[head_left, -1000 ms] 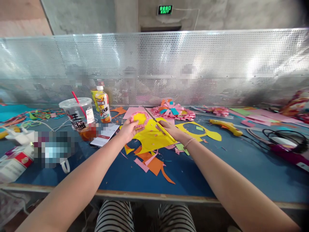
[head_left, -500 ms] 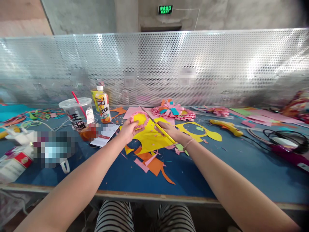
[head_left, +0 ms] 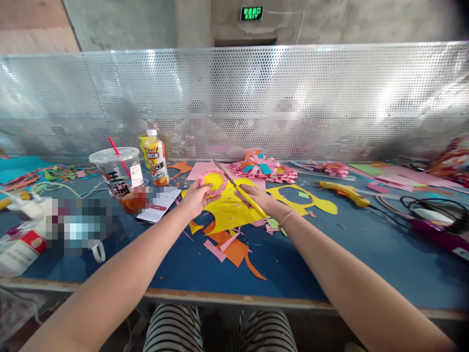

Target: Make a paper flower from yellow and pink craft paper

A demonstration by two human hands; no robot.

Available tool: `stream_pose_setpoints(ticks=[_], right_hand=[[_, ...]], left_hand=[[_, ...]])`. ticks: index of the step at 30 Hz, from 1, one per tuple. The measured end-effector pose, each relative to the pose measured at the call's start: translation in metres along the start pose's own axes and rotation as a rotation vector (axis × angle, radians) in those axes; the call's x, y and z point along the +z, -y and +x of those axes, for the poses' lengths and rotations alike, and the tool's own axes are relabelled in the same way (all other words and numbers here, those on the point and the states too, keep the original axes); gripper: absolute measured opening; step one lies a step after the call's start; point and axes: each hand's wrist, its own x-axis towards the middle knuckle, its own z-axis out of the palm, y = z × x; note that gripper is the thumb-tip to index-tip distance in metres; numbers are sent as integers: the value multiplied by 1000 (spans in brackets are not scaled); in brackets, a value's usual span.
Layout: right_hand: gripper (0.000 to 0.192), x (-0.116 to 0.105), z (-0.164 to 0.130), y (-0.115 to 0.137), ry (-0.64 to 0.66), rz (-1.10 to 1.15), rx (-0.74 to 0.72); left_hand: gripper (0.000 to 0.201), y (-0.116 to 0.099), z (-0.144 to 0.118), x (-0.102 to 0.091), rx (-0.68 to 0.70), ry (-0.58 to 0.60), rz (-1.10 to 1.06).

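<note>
Trimming the ruffled pink rim neatly probably calls for short snips, feeding the yellow disc round into the scissors rather than twisting the wrist. Nearest lie orange scraps; past them, a yellow sheet spreads beneath both hands. The left hand pinches the disc's left edge. The right hand curls round the yellow handles, blades just beside the disc's right side; how far they part, I cannot tell. Beyond sits a pink flower.

From here I can read "安全出口 EXIT" on the green sign, "王" on the lidded cup, and apparently "SQ" on the bottle; smaller print blurs.
</note>
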Motion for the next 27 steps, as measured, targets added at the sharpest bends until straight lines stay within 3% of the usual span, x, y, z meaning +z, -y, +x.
stream_pose_setpoints(ticks=[17,27], right_hand=[[44,-5,2,5,48,104,-32],[51,-3,8,0,4,-32,-31]], left_hand=[[21,1,5,-5,19,-39,10],[19,-1,6,-6,26,-82,52]])
